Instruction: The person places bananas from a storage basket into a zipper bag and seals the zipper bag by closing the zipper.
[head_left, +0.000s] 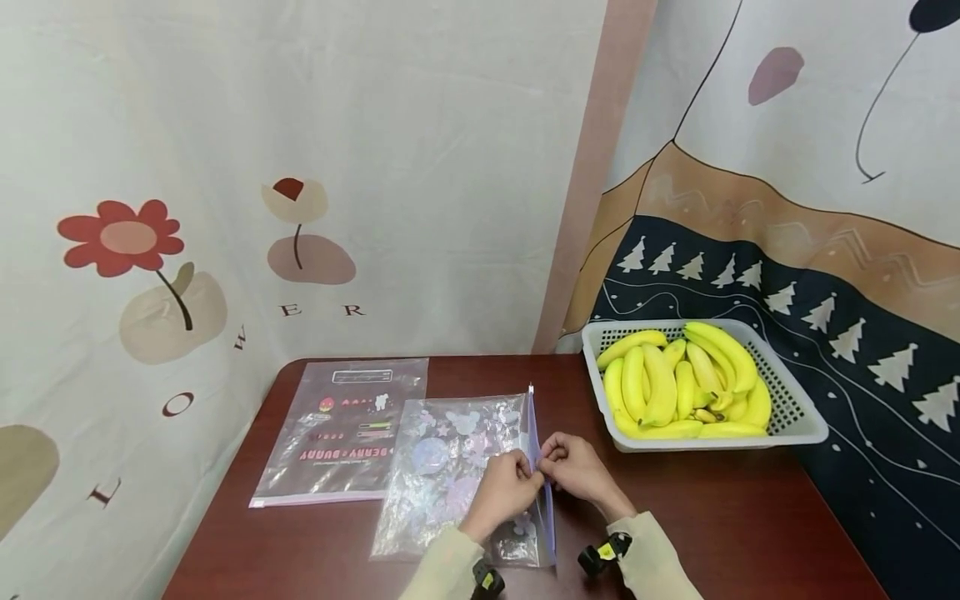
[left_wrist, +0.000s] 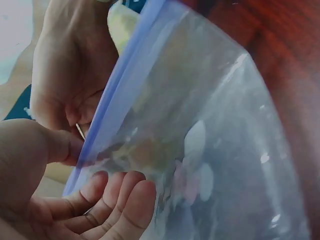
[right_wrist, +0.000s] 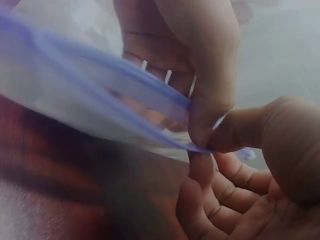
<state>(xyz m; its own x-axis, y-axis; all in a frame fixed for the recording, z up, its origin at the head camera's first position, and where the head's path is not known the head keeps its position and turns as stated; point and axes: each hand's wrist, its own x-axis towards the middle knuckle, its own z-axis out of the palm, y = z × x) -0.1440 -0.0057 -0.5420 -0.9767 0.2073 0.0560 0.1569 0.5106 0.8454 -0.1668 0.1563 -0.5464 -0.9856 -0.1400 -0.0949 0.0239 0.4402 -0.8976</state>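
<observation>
A clear zip bag (head_left: pixel 423 508) with a pastel print lies on the table, its purple zip edge (head_left: pixel 533 421) facing right. My left hand (head_left: pixel 502 493) reaches across the bag and pinches this edge between thumb and fingers. Just opposite, my right hand (head_left: pixel 581 471) pinches the edge too, its fingertips meeting the left ones. In the right wrist view, the two purple strips (right_wrist: pixel 107 97) stand apart over part of their length and come together at the fingertips. Through the clear film (left_wrist: pixel 220 135) in the left wrist view, no contents stand out, only the print.
A second clear zip bag (head_left: pixel 345 417), printed with red lettering, lies flat at the left, partly under the first. At the back right stands a grey basket (head_left: pixel 798 421) heaped with yellow bananas (head_left: pixel 660 387). Printed cloth (head_left: pixel 420 167) hangs behind the brown table (head_left: pixel 712 517).
</observation>
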